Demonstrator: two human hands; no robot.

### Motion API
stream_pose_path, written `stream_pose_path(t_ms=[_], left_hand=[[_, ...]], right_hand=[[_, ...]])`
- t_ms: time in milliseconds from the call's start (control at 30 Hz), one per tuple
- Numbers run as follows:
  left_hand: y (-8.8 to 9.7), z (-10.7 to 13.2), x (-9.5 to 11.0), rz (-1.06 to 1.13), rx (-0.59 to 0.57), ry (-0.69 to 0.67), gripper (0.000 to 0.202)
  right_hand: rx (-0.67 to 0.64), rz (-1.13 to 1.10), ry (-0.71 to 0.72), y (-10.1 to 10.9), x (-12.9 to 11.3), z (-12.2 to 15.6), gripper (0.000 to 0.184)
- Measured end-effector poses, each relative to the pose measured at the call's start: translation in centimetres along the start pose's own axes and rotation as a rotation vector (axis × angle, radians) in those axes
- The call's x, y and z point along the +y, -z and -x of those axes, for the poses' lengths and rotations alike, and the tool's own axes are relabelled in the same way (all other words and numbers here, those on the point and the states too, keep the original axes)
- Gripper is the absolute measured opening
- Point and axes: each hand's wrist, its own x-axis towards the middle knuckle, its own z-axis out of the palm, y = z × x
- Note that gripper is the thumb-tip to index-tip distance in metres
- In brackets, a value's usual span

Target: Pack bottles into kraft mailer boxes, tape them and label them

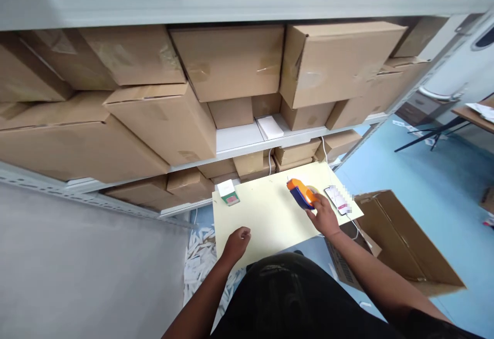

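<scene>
My right hand [324,216] is wrapped around an orange and blue tape dispenser [302,193], held over the right half of a pale yellow tabletop [262,210]. Part of a tape roll shows beside the fingers. My left hand [237,244] is by the tabletop's front left edge, fingers curled in, with nothing visible in them. Farther back on the left stands a small white and green box [228,193]. A phone [337,200] with a lit screen lies to the right of the dispenser.
Shelves [239,146] packed with cardboard boxes [235,61] rise behind the tabletop. A large open carton [401,241] sits at the right. White scraps [200,256] cover the floor at the left. A white cable [353,226] hangs near the phone. A desk [474,115] stands far right.
</scene>
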Motion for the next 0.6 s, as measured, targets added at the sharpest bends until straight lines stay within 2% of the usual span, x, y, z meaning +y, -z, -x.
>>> stream_pose_path(t_ms=[100, 233, 433, 600], left_hand=[[-0.2, -0.3, 1.2, -0.034, -0.035, -0.019, 0.016], [-0.5, -0.1, 2.9, -0.101, -0.075, -0.047, 0.017], [-1.0, 1.6, 3.6, -0.129, -0.085, -0.053, 0.018], [-1.5, 3.6, 3.0, -0.090, -0.010, -0.001, 0.017]], right_hand=[[-0.168, 0.046, -0.179, -2.8, 3.1, 4.4, 0.015], [-0.297, 0.051, -0.308, -5.4, 5.5, 5.9, 0.018], [-0.358, 0.062, -0.265, -6.7, 7.3, 7.2, 0.024], [-0.225, 0.060, -0.167, -5.4, 7.1, 7.7, 0.034]])
